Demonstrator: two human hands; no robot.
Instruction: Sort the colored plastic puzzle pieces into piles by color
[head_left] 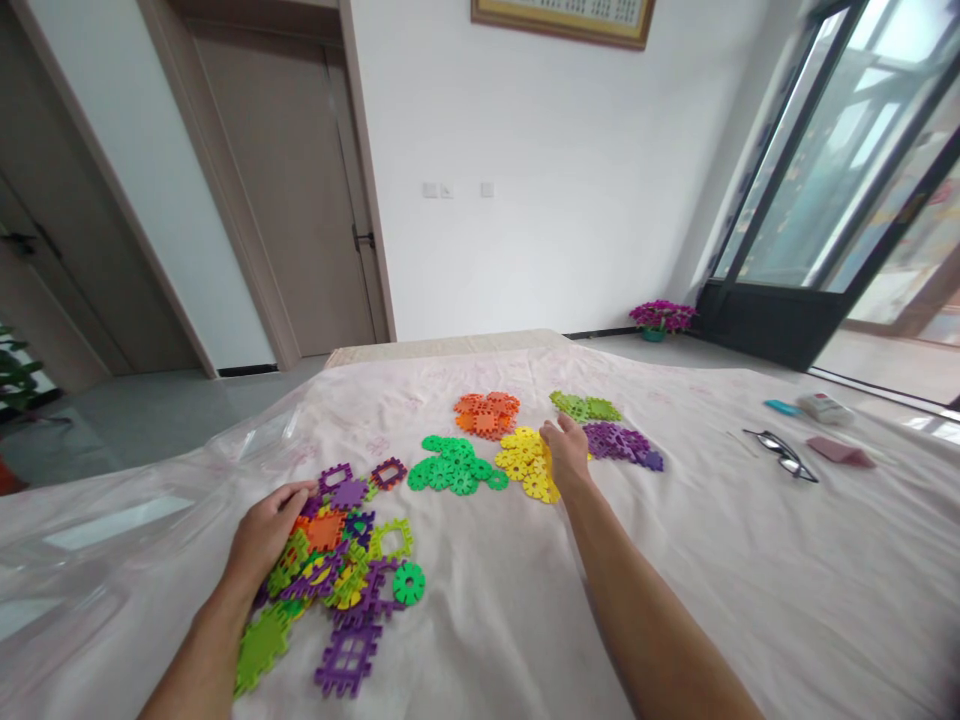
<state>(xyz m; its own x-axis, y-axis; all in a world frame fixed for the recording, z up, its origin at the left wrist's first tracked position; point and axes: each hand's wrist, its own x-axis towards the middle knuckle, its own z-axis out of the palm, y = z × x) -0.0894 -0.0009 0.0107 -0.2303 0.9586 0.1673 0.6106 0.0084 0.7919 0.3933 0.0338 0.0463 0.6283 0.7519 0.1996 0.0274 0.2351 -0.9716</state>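
Observation:
My left hand (pixel 266 530) rests against the left side of a mixed heap of plastic interlocking building pieces, its fingers stretched out and apart. In the heap are an orange square piece (pixel 325 530), a purple window-frame piece (pixel 349 655), a lime-green piece (pixel 262 645) and a green notched disc (pixel 409 583). My right hand (pixel 568 450) reaches to the right edge of a pile of yellow notched discs (pixel 525 462). Its fingers are curled together, and whatever they hold is hidden. Close by lie piles of green discs (pixel 452 467), orange pieces (pixel 487 415), lime-green pieces (pixel 587 406) and purple pieces (pixel 621 443).
A pale pink cloth (pixel 480 620) covers the table. Towards the right lie eyeglasses (pixel 784 456), a pink folded item (pixel 840 451), a white packet (pixel 825 408) and a small blue item (pixel 783 407). Clear plastic sheeting (pixel 112 540) spreads along the left.

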